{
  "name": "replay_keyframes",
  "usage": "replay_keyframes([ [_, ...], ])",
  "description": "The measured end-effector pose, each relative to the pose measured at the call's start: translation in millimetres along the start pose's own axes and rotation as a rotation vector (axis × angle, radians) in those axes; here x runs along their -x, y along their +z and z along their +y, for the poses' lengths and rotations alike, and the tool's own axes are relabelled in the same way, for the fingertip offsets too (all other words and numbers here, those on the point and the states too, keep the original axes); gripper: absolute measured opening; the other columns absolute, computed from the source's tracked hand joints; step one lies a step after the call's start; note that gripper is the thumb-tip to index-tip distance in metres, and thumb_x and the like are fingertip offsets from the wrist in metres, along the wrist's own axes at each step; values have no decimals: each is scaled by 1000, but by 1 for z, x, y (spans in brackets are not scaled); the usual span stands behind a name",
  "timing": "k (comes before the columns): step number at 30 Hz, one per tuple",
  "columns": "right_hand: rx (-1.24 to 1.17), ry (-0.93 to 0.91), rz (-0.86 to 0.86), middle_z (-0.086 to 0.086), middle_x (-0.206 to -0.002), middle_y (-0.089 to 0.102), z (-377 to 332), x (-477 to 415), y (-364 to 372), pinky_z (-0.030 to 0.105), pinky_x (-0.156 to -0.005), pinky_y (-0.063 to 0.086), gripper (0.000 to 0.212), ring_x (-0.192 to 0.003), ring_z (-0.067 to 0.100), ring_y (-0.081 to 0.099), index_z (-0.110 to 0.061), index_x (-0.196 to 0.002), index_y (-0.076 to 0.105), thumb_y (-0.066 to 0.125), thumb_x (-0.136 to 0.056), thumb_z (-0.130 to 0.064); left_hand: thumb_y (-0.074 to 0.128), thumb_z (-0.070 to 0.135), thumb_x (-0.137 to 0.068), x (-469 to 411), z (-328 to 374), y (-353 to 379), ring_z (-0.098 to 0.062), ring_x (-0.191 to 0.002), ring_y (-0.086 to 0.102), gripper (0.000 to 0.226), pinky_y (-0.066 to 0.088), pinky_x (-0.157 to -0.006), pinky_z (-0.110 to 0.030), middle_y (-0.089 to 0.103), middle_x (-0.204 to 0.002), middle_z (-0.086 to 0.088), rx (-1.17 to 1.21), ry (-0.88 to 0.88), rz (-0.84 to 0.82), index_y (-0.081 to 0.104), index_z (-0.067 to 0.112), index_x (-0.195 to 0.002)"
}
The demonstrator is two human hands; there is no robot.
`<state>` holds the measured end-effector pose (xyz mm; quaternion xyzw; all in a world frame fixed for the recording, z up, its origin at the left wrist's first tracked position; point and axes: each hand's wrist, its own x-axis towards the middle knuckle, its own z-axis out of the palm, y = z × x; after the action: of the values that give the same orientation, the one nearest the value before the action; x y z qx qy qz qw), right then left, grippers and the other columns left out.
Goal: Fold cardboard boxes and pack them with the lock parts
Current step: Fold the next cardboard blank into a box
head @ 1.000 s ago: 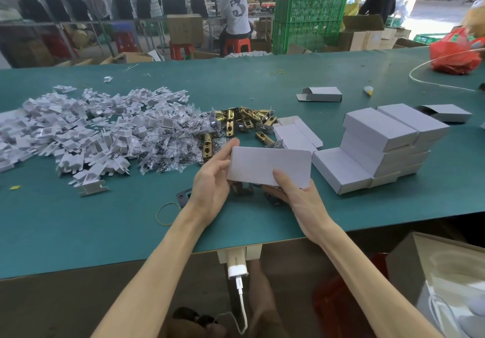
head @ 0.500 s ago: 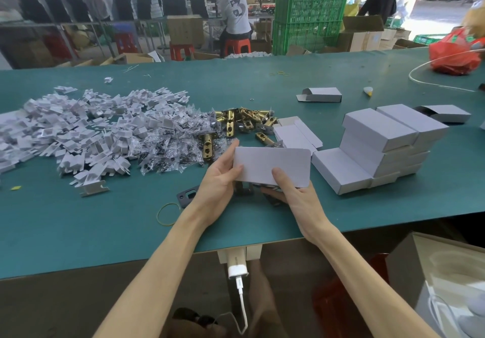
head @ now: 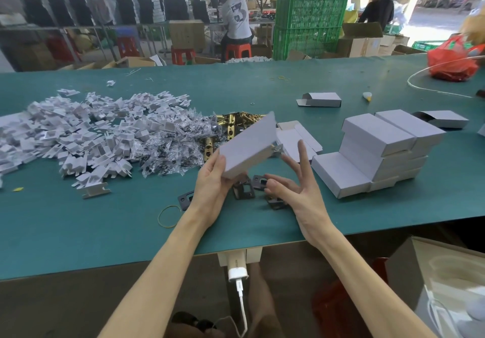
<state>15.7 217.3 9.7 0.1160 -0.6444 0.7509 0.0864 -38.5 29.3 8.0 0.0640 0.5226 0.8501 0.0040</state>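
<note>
My left hand (head: 211, 184) grips the box (head: 246, 144) by its near corner, tilted above the table (head: 78, 232); my right hand (head: 296, 193) is splayed, holding nothing. Black plates (head: 244, 190) lie beneath, brass latches (head: 231, 125) behind, stacked boxes (head: 380, 148) to the right.

On our green worktable (head: 78, 232), a stack of folded boxes (head: 380, 148); left of the stack we find flat box blanks (head: 291, 138), brass lock parts (head: 231, 123), bagged screws (head: 168, 153) and white inserts (head: 78, 132), with black plates (head: 255, 182) toward its near left.
</note>
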Motion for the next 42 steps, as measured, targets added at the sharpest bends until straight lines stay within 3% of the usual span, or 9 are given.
replay_keyframes([
  [2,29,1,-17,-13,-151,48,0,0,-1,34,-99,53,100,-126,14,61,-54,-153,25,85,-77,-28,46,22,-111,1,-1,-1,-34,-113,69,36,61,-77,-31,61,-141,-14,-35,-29,-48,55,15,-144],
  [6,47,10,-26,-11,-131,65,1,1,1,20,-92,53,69,-126,11,57,-45,-133,55,87,-73,-39,61,29,-102,4,-7,3,-21,-92,69,51,61,-66,-34,61,-138,-10,-220,-61,-113,52,17,-151],
  [11,-116,66,39,-2,-130,66,0,1,-2,34,-98,54,88,-124,18,60,-30,-139,50,91,-63,-50,71,45,-95,5,-6,4,-19,-119,64,58,57,-98,-42,68,-137,1,-395,-21,-133,61,16,-144],
  [16,-163,102,81,2,-129,67,-1,-1,-1,44,-92,58,87,-114,25,67,-28,-140,52,88,-66,-57,77,79,-66,15,4,9,-10,-117,66,93,52,-87,-21,71,-133,2,-460,15,-244,68,19,-136],
  [22,-89,96,81,5,-122,69,2,0,-2,54,-86,59,90,-103,43,69,-30,-142,54,87,-64,-62,87,44,-68,16,2,11,-18,-133,60,92,50,-109,-34,64,-143,0,-456,-37,-379,54,15,-149],
  [26,-34,90,51,-1,-116,72,4,-1,-2,43,-77,63,98,-92,34,72,-32,-147,48,86,-63,-64,87,31,-78,14,0,8,-18,-132,61,76,48,-112,-41,67,-140,3,-489,-26,-433,56,26,-147],
  [30,-44,105,34,6,-120,69,7,-3,-6,42,-83,61,86,-93,31,71,-37,-143,53,86,-67,-60,79,42,-86,13,-2,7,-19,-125,66,65,53,-101,-32,71,-134,0,-445,11,-322,60,20,-144],
  [39,-21,164,85,10,-107,72,11,-2,-5,33,-81,58,53,-89,26,69,-12,-128,63,68,-88,-47,78,66,-76,10,8,8,-38,-120,67,94,60,-90,-55,62,-135,-22,10,18,-64,52,7,-144],
  [42,-20,167,73,11,-99,72,10,-1,-4,34,-81,57,48,-85,26,66,-10,-126,64,67,-90,-43,71,53,-91,7,12,2,-31,-113,68,73,60,-88,-55,65,-123,-19,72,8,-29,56,1,-140],
])
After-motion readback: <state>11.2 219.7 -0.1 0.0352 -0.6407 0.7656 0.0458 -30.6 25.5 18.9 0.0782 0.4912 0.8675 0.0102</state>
